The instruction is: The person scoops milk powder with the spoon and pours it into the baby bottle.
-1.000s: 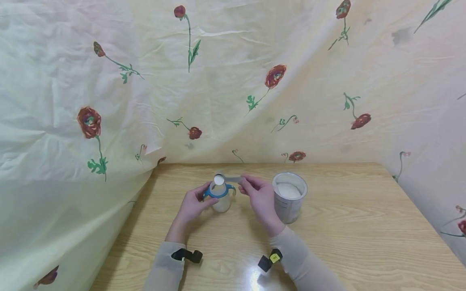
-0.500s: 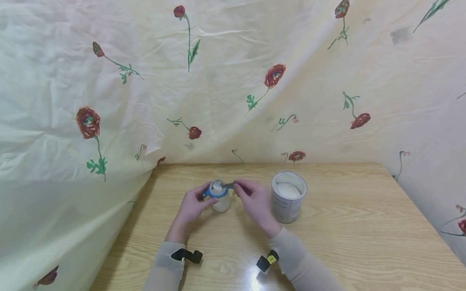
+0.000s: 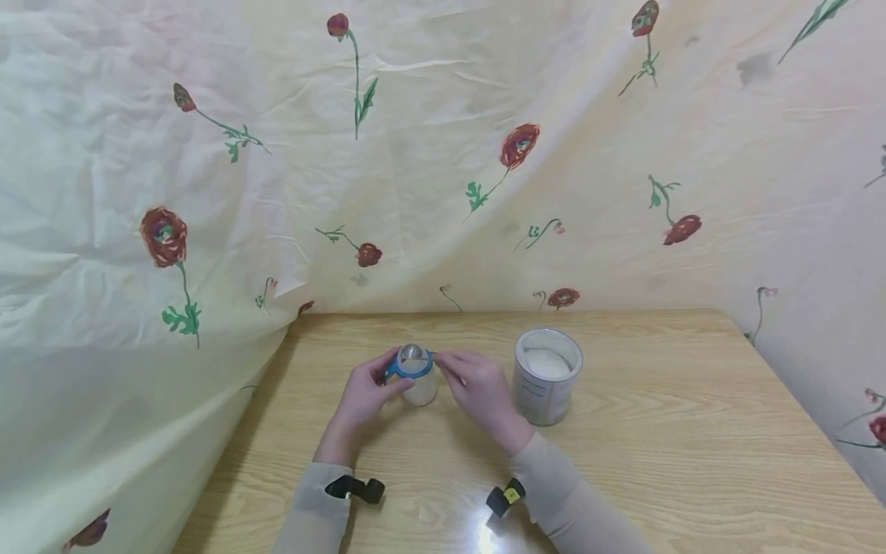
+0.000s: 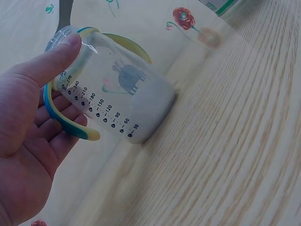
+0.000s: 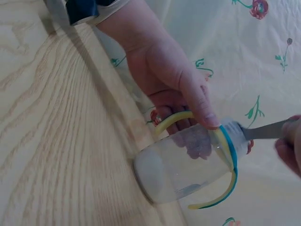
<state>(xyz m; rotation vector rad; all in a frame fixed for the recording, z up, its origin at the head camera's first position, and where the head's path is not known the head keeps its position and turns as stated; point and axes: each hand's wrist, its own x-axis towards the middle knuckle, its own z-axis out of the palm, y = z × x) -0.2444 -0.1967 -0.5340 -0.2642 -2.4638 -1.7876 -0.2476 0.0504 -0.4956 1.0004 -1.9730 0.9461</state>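
Note:
A clear baby bottle (image 3: 421, 392) with a blue-and-yellow two-handled collar stands upright on the table. My left hand (image 3: 367, 391) grips it near the neck, the thumb across the collar and the fingers behind one handle. White powder or milky content (image 4: 153, 110) fills the bottom of the bottle, below a printed scale. Between thumb and fingers my right hand (image 3: 482, 387) pinches the flat handle of a metal spoon (image 3: 412, 352). The spoon's round bowl is turned over at the bottle's mouth, its rounded back upward. In the right wrist view the spoon handle (image 5: 268, 131) reaches the bottle's rim.
To the right of my right hand stands an open tin can (image 3: 545, 400) with white powder (image 3: 547, 362) inside. The wooden table (image 3: 664, 431) runs back to a flower-printed cloth (image 3: 415, 169), which also hangs along the left side. Both wrists wear small black cameras.
My right hand has moved left and slightly down, bringing the spoon to the bottle's mouth. The spoon, earlier level with white powder, has turned over. My left hand has stayed on the bottle.

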